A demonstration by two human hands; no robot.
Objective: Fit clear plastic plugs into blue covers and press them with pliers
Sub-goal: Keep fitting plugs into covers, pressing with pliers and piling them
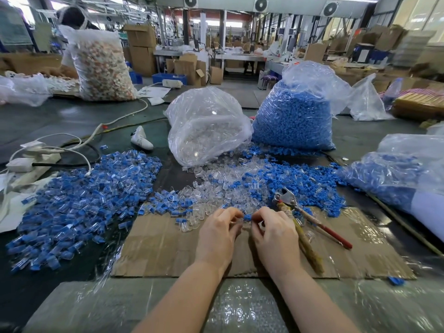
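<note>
Both hands meet at lower centre: a blue cover (247,217) is pinched by the right hand (274,233), and the left hand (217,236) is curled, seemingly round a plug, for fitting. Pliers (300,219) are laid just right, ready for pressing.

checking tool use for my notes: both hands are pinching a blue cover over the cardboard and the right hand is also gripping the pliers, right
Not quite. The head view shows the pliers lying loose on the cardboard, beside the right hand, not gripped. The rest holds: the right and left hand pinch a blue cover between them.
</note>
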